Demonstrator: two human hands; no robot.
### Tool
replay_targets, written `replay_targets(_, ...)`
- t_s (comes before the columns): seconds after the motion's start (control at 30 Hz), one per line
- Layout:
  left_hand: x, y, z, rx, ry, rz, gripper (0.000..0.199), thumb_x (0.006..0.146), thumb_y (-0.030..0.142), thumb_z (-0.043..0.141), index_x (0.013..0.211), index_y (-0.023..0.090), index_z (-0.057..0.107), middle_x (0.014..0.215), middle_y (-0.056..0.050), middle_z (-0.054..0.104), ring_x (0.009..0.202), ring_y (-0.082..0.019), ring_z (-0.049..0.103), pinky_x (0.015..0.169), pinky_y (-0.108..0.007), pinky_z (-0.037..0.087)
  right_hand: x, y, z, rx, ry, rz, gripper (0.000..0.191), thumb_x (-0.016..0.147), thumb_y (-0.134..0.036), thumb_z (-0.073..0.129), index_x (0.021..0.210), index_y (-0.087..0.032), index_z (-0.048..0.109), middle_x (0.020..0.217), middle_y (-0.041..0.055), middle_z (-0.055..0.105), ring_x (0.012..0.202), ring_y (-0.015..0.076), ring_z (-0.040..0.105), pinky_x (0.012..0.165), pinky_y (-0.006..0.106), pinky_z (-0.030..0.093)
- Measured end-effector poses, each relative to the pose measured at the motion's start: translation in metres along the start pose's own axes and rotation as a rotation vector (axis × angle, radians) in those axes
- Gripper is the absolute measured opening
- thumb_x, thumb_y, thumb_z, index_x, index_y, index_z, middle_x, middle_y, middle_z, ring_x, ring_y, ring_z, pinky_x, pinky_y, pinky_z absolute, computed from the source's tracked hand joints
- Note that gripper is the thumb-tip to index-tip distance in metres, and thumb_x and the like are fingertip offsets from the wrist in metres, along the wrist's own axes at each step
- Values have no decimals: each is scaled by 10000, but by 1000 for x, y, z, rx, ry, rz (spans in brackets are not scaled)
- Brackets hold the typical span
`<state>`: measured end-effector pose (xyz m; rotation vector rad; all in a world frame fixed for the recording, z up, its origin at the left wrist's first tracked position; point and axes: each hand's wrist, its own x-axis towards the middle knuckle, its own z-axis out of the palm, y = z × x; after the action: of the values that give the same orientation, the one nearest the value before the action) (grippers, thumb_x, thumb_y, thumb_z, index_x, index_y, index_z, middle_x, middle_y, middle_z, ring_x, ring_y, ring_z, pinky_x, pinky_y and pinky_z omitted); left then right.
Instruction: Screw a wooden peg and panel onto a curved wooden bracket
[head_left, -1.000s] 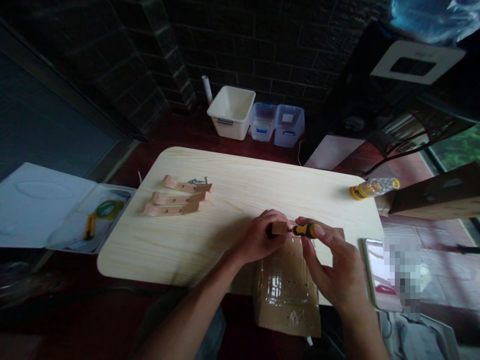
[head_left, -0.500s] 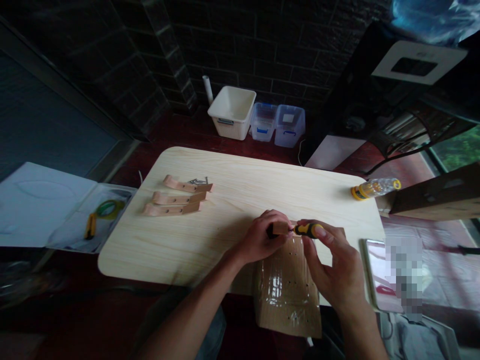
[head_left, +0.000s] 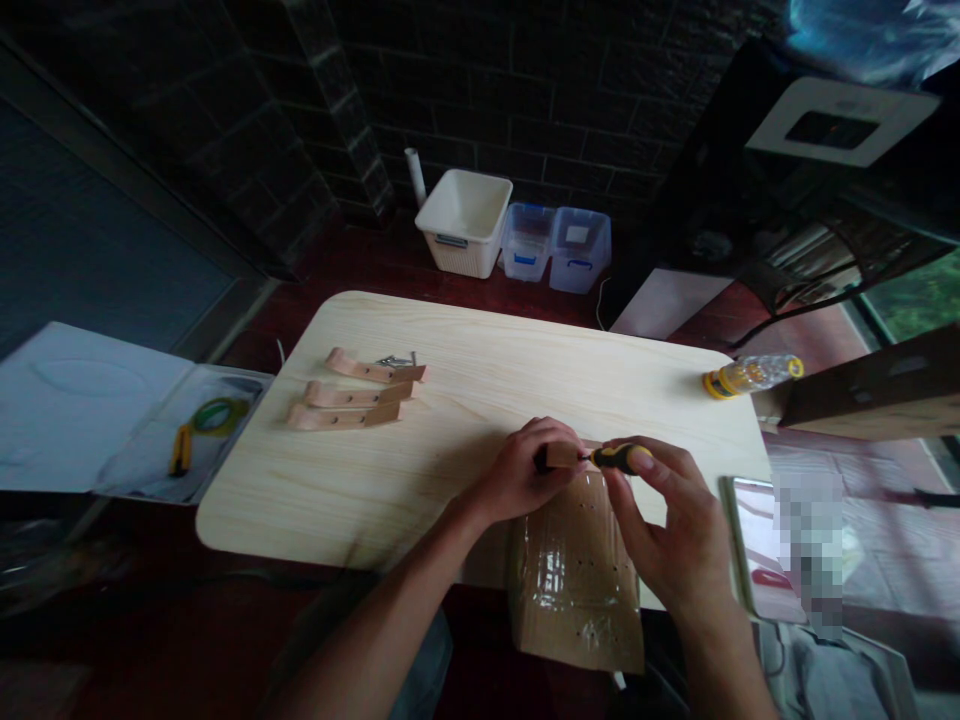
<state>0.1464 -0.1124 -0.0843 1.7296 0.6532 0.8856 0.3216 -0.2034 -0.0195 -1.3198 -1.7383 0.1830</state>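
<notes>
My left hand (head_left: 531,462) is closed around a brown wooden piece (head_left: 561,456) near the table's front edge. My right hand (head_left: 671,515) grips a yellow-and-black screwdriver (head_left: 616,459) with thumb and fingers on its handle. The screwdriver lies level, its tip pointing left at the wooden piece; fingers hide the exact contact. Below both hands, a taped sheet of cardboard (head_left: 574,590) with small holes hangs over the front edge. Three curved wooden hooks (head_left: 352,418) rest side by side at the table's left, with several screws (head_left: 395,362) behind them.
A pale wooden table (head_left: 450,345) spans the middle. On its right stand a clear bottle-shaped case with yellow ends (head_left: 752,375) and, nearer, a phone-like device (head_left: 763,545). An open white box (head_left: 187,435) sits at the left. Plastic bins (head_left: 465,225) stand on the floor behind.
The screwdriver handle shows more black than before, so it has turned a little in my right hand. Both hands stay in nearly the same place.
</notes>
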Motion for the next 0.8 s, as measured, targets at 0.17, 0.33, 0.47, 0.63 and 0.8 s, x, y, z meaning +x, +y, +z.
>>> replay_targets(0.17,0,-1,-2,5,-15,-7,125,943,328,732,1007,223,714,1103,-78,759,1097,-244,695,1003,-448,564,2,-2,-1,28,-17,-11,659,932,-31,653,1471,-375,496,1252,67,709,1104,215,758,826,392,681)
replay_targets(0.33,-1,-2,-1,9,-1,9,147,923,317,748,1029,224,707,1105,-75,748,1086,-244,692,1001,-439,561,1,-7,-2,11,-95,15,611,946,-32,633,1459,-342,514,1301,65,737,1172,214,738,907,412,671)
replay_targets(0.47,-1,-1,-1,22,0,13,145,915,306,752,1020,220,701,1098,-73,741,1086,-244,687,999,-438,559,3,-7,-4,5,-93,29,519,955,-47,628,1402,-303,567,1250,66,753,1131,198,754,865,354,675)
replay_targets(0.63,-1,0,-1,21,-7,2,138,912,299,754,1012,220,701,1098,-77,747,1094,-250,687,1009,-446,557,5,-4,-4,15,-65,34,448,951,-61,649,1337,-281,594,1199,71,741,1088,186,761,852,326,670)
replay_targets(0.8,-1,-2,0,22,-1,18,127,920,294,749,1008,213,705,1091,-81,746,1088,-248,688,1007,-441,555,5,-3,-5,39,-42,22,502,938,-53,663,1370,-286,559,1247,85,729,1126,195,754,891,349,663)
